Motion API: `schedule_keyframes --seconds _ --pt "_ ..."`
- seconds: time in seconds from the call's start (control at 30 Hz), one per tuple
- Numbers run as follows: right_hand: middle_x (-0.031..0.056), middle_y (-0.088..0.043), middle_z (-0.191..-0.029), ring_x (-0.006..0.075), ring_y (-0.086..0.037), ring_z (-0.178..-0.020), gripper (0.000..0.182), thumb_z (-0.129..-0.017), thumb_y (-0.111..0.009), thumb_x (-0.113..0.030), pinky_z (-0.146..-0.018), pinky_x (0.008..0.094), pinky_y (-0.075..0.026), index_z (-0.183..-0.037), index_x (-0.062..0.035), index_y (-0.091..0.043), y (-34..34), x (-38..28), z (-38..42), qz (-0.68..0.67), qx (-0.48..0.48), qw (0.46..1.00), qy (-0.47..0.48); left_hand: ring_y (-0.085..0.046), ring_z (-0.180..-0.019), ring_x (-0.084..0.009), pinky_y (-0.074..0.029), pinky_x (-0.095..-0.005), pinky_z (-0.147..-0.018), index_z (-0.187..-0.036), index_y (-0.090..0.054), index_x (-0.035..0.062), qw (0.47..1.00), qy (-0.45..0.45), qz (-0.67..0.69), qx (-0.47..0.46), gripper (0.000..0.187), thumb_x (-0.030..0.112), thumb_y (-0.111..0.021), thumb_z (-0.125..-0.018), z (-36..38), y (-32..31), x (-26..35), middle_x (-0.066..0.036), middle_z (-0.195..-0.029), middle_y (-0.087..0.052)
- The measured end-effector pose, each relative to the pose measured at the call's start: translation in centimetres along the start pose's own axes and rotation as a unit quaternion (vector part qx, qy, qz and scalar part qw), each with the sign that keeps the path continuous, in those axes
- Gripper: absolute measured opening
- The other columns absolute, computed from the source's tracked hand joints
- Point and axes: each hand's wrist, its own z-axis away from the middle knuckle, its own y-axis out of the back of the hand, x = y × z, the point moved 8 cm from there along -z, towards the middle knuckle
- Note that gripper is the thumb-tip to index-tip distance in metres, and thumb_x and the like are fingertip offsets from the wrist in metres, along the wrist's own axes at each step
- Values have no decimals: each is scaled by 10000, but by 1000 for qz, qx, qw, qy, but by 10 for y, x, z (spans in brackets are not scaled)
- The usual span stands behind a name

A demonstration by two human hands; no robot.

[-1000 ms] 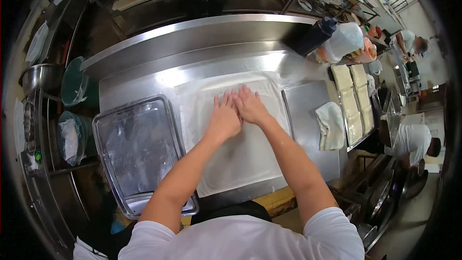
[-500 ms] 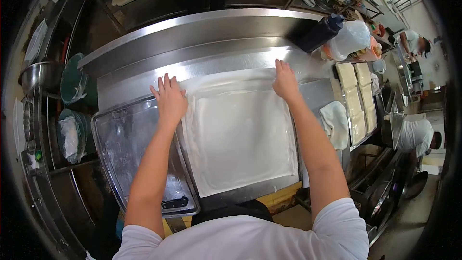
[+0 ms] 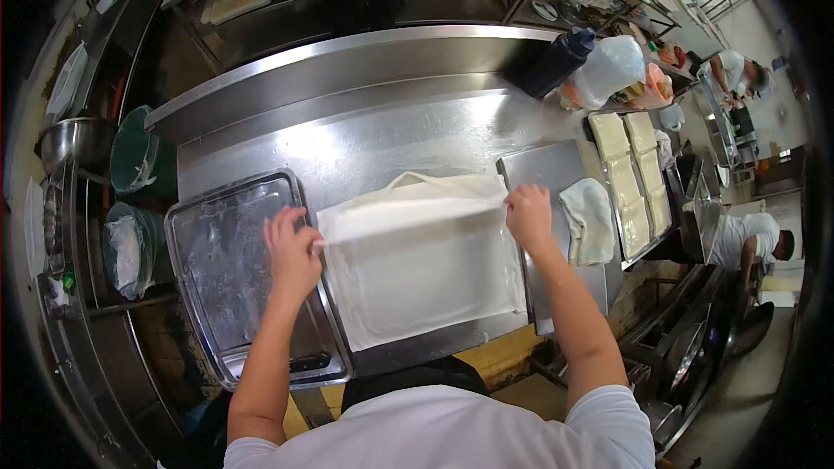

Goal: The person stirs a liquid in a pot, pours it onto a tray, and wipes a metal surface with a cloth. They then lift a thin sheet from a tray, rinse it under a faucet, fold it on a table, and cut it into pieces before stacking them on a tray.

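Observation:
A thin, white cloth-like sheet (image 3: pixel 426 287) lies across the steel counter in front of me, its surface smooth and its edges wrinkled. The far part is raised and doubled back toward me, making a crease across it. My left hand (image 3: pixel 294 252) pinches the sheet's left corner, thumb against fingers. At the opposite side, my right hand (image 3: pixel 528 215) grips the right corner with curled fingers. Left of the sheet is a floury, wet-looking metal tray (image 3: pixel 230 252), partly under my left forearm. A black-handled tool (image 3: pixel 310 362) rests at its near edge.
A folded white towel (image 3: pixel 589 221) lies on a metal board (image 3: pixel 543 169) at right. Beyond it, a tray (image 3: pixel 647 247) holds several pale square slabs. A dark bottle (image 3: pixel 558 61) and plastic bags (image 3: pixel 611 69) stand behind. Green bins (image 3: pixel 137 152) are at left; other people work at right.
Both hands have come from the sheet's far corners toward me, fingers now closed on it. The far edge has lifted and folded over, baring steel counter behind it.

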Motion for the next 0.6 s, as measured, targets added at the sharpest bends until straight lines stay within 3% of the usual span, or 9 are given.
schedule_keyframes --seconds 0.07,0.17,0.2,0.23,0.33,0.43,0.5,0.6 --pt "134 -690 -1006 341 -627 -986 161 -789 -681 -109 -927 475 -461 -932 -43 -716 -6 -2 18 -9 -19 1000 17 -370 -1431 -401 -198 -644 -1207 -961 -687 96 995 7 -53 -79 227 22 -748 -756 21 -20 6 -151 -1451 -491" --pt "170 -680 -1170 360 -615 -1103 291 -841 -657 -146 -1016 505 -447 -1096 -9 -684 -5 -26 20 -100 -13 994 33 -301 -1487 -397 -159 -657 -1220 -1137 -685 109 993 16 -27 -110 400 37 -758 -751 30 -32 18 -161 -1532 -432" --pt "189 -654 -1251 370 -597 -1169 345 -874 -641 -170 -1058 509 -433 -1170 4 -658 -10 -40 18 -146 -27 988 37 -286 -1498 -387 -151 -667 -1218 -1281 -645 120 991 -3 -38 -130 547 71 -773 -751 30 -34 25 -152 -1570 -399" --pt "209 -628 -1331 380 -580 -1235 399 -907 -625 -195 -1100 513 -419 -1245 18 -632 -15 -54 17 -192 -42 980 40 -287 -1498 -385 -150 -673 -1216 -1267 -654 117 990 -16 -37 -137 529 81 -775 -753 30 -37 30 -147 -1568 -405" --pt "228 -444 -1547 375 -437 -1425 571 -991 -562 -318 -1200 530 -313 -1448 15 -487 -66 -94 3 -115 -190 969 105 -297 -1495 -379 -147 -688 -1209 -1219 -687 110 985 -43 -42 -160 464 108 -776 -764 33 -48 38 -132 -1559 -426" --pt "209 -274 -1655 361 -287 -1525 696 -1020 -521 -404 -1228 570 -234 -1556 0 -337 -78 -62 -53 86 -205 970 94 -323 -1480 -374 -149 -698 -1202 -1155 -725 109 981 -48 -54 -181 379 129 -771 -779 39 -53 38 -124 -1542 -452" --pt "179 -242 -1678 374 -214 -1552 840 -970 -586 -508 -1230 612 -180 -1596 -37 -282 -53 -32 -91 89 -160 983 16 -344 -1467 -372 -154 -700 -1200 -1107 -746 106 983 -48 -44 -174 323 140 -768 -787 43 -51 39 -126 -1529 -469" --pt "169 -205 -1693 394 -158 -1564 995 -881 -653 -629 -1229 627 -160 -1610 -71 -268 -24 -19 -102 102 -177 979 -5 -370 -1450 -371 -170 -700 -1194 -1092 -752 107 986 -45 -30 -158 305 145 -770 -789 48 -48 40 -123 -1513 -488"
